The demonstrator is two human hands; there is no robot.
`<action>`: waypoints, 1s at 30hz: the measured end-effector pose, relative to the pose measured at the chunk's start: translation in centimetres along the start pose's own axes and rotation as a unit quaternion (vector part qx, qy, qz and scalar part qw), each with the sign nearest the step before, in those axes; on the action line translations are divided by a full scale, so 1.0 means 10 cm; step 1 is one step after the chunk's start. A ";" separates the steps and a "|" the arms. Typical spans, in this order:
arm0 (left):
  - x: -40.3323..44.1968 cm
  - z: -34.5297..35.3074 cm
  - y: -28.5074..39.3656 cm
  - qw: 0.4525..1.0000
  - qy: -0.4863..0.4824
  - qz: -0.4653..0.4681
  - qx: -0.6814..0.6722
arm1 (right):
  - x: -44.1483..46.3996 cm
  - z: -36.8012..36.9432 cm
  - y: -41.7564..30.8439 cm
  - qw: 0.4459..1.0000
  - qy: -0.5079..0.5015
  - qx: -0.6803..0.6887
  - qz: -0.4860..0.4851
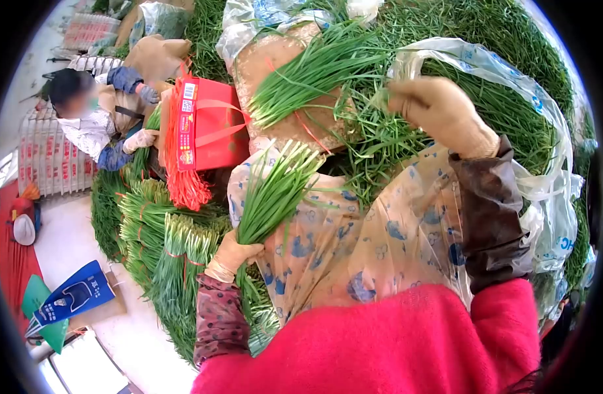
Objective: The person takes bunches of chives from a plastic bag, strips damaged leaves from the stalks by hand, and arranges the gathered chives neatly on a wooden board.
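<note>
Now the left hand (238, 255), gloved, fingers wrapped round a green bunch (275, 197), right hand (443, 108) near loose greens (380, 154), its fingers too blurred to tell.

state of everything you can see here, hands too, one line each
left hand: gloved, closed around the held bunch
held bunch: upper ends fanned, no tie visible
right hand: gloved, raised, blurred; grip unclear
bunch on the board: lying flat, leaves spread
stacked bunches: some visibly tied with red bands
clear plastic bag: open, greens inside
red strips: hanging beside the red box
</note>
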State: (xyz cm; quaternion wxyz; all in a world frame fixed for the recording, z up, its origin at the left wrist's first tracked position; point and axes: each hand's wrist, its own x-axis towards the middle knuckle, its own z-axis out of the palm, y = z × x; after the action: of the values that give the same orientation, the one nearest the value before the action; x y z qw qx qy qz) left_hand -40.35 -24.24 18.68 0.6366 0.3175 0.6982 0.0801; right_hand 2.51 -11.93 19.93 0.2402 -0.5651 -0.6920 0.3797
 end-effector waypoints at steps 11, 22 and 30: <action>-0.04 0.14 -0.02 0.994 -0.062 0.025 -0.088 | 0.01 1.41 -0.40 0.933 -0.216 0.235 0.166; 0.07 0.20 -0.13 0.957 -0.088 0.026 -0.274 | -0.09 0.66 -0.45 0.805 -0.016 0.582 0.117; 0.12 0.12 -0.28 0.947 -0.139 0.049 -0.287 | -0.03 0.17 0.45 0.969 0.105 0.151 0.164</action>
State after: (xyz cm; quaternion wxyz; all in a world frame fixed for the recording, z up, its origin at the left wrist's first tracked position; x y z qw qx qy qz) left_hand -40.17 -26.11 16.03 0.7867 0.1628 0.5341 0.2634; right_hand 3.98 -12.34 15.33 0.3289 -0.6648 -0.4953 0.4523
